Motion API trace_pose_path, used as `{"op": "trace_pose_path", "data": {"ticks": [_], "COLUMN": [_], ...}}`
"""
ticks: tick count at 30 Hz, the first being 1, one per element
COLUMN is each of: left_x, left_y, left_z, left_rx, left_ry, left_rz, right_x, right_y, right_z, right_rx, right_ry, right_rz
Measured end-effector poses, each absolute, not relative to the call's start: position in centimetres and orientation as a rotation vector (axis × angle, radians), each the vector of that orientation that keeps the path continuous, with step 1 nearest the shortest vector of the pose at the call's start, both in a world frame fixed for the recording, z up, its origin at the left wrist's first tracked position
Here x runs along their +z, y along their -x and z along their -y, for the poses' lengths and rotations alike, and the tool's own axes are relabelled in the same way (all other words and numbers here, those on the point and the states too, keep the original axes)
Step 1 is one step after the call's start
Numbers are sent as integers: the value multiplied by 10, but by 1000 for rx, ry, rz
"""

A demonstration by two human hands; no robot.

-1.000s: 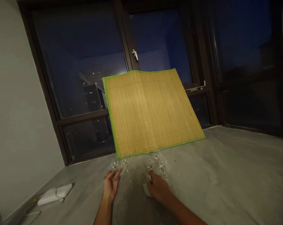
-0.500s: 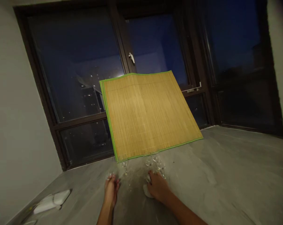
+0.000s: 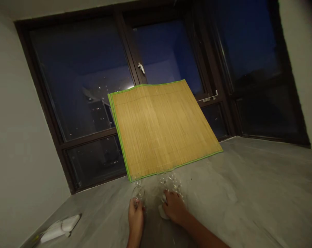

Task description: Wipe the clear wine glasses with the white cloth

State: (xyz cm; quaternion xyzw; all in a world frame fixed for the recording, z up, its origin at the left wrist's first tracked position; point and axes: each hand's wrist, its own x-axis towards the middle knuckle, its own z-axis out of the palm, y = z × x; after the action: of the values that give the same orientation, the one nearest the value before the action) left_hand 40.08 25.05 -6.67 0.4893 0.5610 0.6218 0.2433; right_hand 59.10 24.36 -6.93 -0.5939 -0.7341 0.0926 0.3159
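My left hand is closed around a small clear glass. Right in front of it stands another clear stemmed glass. My right hand has its fingers curled round what looks like a clear glass, partly hidden by the fingers. Just beyond that hand, several more clear glasses stand close together, among them one glass at the left of the group. Under the right fingers lies a pale rounded patch; I cannot tell what it is. The glass outlines are faint and blurred.
A folded bamboo mat with green edging leans up against the window behind the glasses. At the lower left, a white bundle tied with cord lies on the grey stone surface, near the wall.
My left hand has moved to the right with its glass, up close to the standing glass. My right hand has stayed about where it was. The view has shifted slightly.
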Motion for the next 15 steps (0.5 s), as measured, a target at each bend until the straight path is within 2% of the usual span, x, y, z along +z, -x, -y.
{"op": "trace_pose_path", "data": {"ticks": [11, 15], "left_x": [-63, -69], "left_y": [-403, -397], "left_z": [-249, -256], "left_rx": [1654, 1588], "left_ry": [-1409, -1533], "left_rz": [-1660, -1730], "right_x": [-79, -76], "right_y": [-594, -589], "right_z": [-251, -247], "right_rx": [341, 282], "right_ry": [1455, 1453], "right_rz": [1966, 1919]}}
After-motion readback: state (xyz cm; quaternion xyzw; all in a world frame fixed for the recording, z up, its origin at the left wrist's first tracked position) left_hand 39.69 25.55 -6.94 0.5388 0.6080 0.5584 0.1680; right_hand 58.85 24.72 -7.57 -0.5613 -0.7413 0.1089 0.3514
